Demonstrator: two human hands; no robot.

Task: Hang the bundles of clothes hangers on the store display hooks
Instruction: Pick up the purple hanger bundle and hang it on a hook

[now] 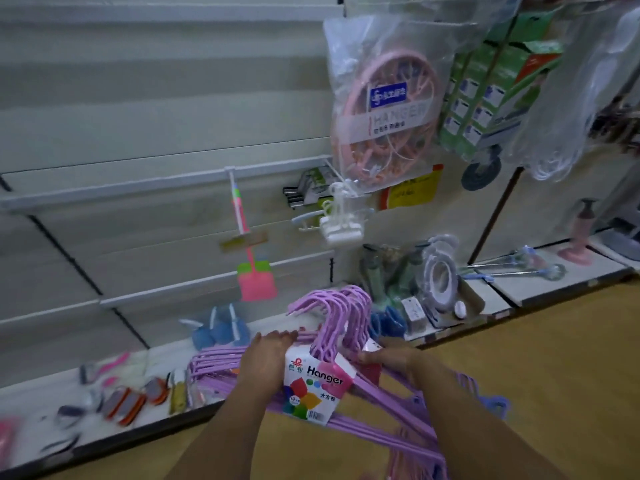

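I am holding a bundle of purple hangers (pixel 346 327) low in front of the bottom shelf (pixel 104 403), with the hooks pointing up toward the wall. My left hand (pixel 266 358) is gripping the bundle beside its white paper label (pixel 318 386), fingers curled over the top. My right hand (pixel 394 362) is gripping the hangers on the other side of the label. A pink fly swatter (pixel 256 282) is hanging above.
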